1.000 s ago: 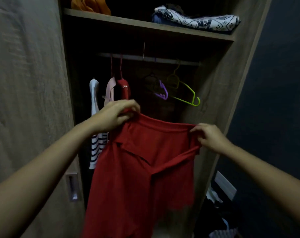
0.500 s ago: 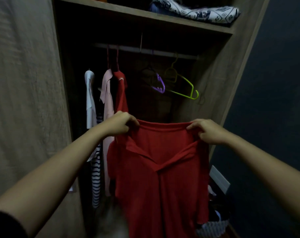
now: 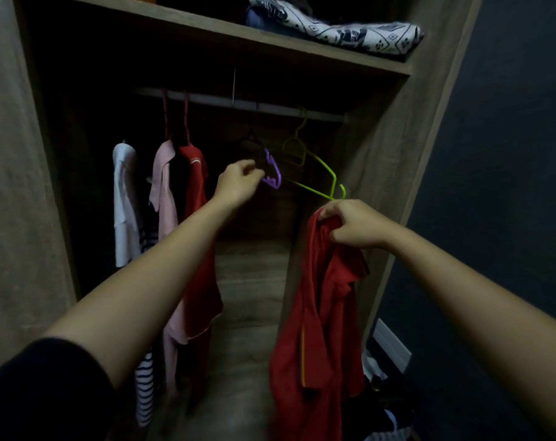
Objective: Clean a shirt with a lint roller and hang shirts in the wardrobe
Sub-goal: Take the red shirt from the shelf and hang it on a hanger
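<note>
Red shirt [image 3: 321, 297] hangs bunched from the right hand [image 3: 354, 222], fingers pinched on its top, just below the green hanger [image 3: 326, 176]; the left hand [image 3: 238, 181] reaches the purple hanger [image 3: 273, 173], fingers curled at its end, grip unclear. The step looks like fetching a hanger, which must next be unhooked from the rail [image 3: 238, 105] and threaded into the collar. The wardrobe [image 3: 394, 160] holds white [image 3: 124, 202], pink [image 3: 165, 198] and red [image 3: 197, 218] garments; folded cloth [image 3: 333, 33] lies on the shelf.

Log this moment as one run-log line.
left hand: reaching purple hanger | right hand: holds red shirt bunched | shirt: not hung
</note>
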Motion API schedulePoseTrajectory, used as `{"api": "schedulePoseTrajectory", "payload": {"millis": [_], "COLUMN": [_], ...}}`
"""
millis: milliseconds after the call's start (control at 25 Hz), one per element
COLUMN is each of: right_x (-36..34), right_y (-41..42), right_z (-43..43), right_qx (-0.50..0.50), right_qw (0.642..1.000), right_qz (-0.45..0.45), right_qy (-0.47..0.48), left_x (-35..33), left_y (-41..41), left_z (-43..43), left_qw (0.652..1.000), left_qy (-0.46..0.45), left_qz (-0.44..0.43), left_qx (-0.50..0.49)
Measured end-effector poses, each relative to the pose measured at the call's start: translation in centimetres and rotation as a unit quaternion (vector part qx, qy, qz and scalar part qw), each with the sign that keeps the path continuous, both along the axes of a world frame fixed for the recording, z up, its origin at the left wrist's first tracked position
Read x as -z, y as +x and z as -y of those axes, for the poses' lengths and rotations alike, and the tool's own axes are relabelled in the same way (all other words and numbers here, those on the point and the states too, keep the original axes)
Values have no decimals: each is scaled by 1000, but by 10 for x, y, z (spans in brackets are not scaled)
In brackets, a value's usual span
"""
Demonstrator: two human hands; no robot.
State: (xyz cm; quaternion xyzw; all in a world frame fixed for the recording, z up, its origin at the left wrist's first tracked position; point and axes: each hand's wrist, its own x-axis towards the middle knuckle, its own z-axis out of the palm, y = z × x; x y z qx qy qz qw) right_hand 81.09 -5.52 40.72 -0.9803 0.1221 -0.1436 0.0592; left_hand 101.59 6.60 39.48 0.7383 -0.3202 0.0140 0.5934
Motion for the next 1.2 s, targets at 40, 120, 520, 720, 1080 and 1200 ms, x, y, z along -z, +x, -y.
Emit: {"api": "schedulePoseTrajectory", "payload": {"millis": [40, 120, 520, 720, 1080, 1200], "right_x": [-6, -16, -29, -3, 68, 66], "right_y": [2, 5, -1, 15, 47, 48], "right_z": [3, 9, 40, 38, 7, 6], "right_qx": [1, 0, 10, 25, 76, 99], "right_qw": [1000, 1000, 998, 998, 993, 992], "right_qz": [5, 11, 0, -31, -91, -73], "right_qy": [-4, -16, -60, -41, -7, 4], "left_x": [-8, -18, -64, -3, 140, 133], "left_y": [12, 36, 33, -36, -81, -73], "left_z": [20, 59, 96, 46, -83, -131], "left_qw": [997, 988, 964, 942, 990, 983], "left_qy": [-35, -76, -189, -194, 20, -3], "left_qz": [-62, -134, -183, -257, -95, 71], "left_qx": [-6, -8, 42, 92, -106, -168]}}
